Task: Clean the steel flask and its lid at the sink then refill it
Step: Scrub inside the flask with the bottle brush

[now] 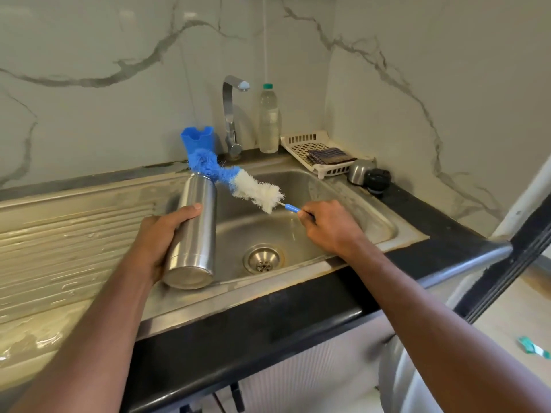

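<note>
One draining board (68,234), ribbed and wet, cut off at the left edge. One left hand (161,236), forearm reaching in from lower left, fingers hidden behind the body of one steel flask (195,231), thumb laid across its side: grip closed around the flask, held tilted over the sink's left rim, base toward the viewer, mouth away and hidden behind bristles. One bottle brush (238,183), blue bristles at the far end by the flask mouth, white bristles nearer the handle; whether the tip is inside the mouth cannot be told. One blue holder (196,138) behind it on the counter (298,305). One steel sink (384,216) with one drain strainer (263,259). One tap (231,114). One clear plastic bottle (269,120), green cap. One right hand (326,226), forearm entering from lower right, fingers curled and pinching the brush's blue handle end, most of the handle hidden in the grip. One cream rack (323,150) holding one folded checked cloth (329,156). One steel cup lid (359,171) and one black stopper (378,178), touching, on the counter at the sink's right rear corner. One small green-and-white item (533,350) on the floor, too small to identify.
</note>
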Demonstrator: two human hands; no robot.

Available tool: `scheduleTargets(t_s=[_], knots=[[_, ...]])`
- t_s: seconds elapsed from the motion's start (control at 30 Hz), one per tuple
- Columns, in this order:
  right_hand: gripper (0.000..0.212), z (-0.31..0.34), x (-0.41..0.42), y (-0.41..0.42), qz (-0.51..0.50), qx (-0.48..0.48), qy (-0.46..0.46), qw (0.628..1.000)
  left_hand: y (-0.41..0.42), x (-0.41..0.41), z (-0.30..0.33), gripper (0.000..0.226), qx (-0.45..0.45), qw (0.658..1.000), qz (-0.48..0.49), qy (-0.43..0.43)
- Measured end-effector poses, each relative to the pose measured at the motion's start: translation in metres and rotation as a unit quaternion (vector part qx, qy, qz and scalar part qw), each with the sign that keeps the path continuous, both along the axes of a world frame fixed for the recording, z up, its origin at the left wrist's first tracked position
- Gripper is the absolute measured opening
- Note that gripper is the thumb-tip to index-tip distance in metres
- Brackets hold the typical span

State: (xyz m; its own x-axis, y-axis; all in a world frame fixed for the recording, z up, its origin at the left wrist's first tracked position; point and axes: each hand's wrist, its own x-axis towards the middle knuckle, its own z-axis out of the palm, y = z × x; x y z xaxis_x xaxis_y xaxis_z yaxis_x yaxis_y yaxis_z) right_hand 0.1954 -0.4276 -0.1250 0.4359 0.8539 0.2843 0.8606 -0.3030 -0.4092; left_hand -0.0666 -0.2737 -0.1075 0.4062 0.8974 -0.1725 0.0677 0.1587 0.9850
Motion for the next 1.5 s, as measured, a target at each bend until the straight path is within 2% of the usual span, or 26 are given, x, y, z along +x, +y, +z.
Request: scheduleTargets(t_s=[0.17, 0.33, 0.5, 0.57, 0.7, 0.83, 1.07, 1.17, 1.33, 1.5], knots=[[0.042, 0.002, 0.003, -0.011, -0.024, 0.023, 0.000, 0.999, 0.004, 0.004, 0.001, 0.070, 0.006, 1.000, 0.020, -0.012], [0.027, 0.007, -0.007, -0.007, -0.014, -0.003, -0.013, 1.000, -0.006, 0.006, 0.001, 0.049, 0.009, 1.000, 0.022, -0.003], [0.031, 0.007, -0.004, -0.013, -0.026, -0.003, -0.007, 1.000, 0.000, -0.001, 0.003, 0.054, 0.006, 0.995, 0.087, -0.037], [0.027, 0.009, -0.007, -0.010, -0.025, -0.021, -0.028, 0.999, -0.002, -0.002, 0.002, 0.052, 0.015, 0.997, 0.076, -0.018], [0.027, 0.006, -0.003, -0.005, -0.027, -0.009, -0.007, 1.000, -0.010, 0.006, 0.000, 0.059, 0.027, 0.998, 0.056, 0.009], [0.026, 0.004, 0.003, -0.005, -0.028, 0.002, 0.004, 1.000, -0.007, 0.007, 0.002, 0.056, 0.036, 0.997, 0.069, 0.012], [0.027, 0.000, 0.011, -0.005, -0.057, 0.043, 0.034, 0.997, -0.011, 0.016, -0.001, 0.037, 0.048, 0.993, 0.107, 0.014], [0.030, 0.000, 0.008, -0.010, -0.034, 0.053, 0.049, 0.997, -0.008, 0.017, -0.004, 0.042, 0.050, 0.991, 0.121, 0.013], [0.041, -0.004, -0.007, 0.000, 0.010, 0.069, 0.036, 0.997, -0.015, 0.024, -0.005, 0.062, 0.058, 0.996, 0.070, 0.019], [0.035, -0.005, 0.003, -0.010, 0.020, 0.055, 0.030, 0.998, -0.008, 0.013, 0.002, 0.046, 0.053, 0.987, 0.150, -0.025]])
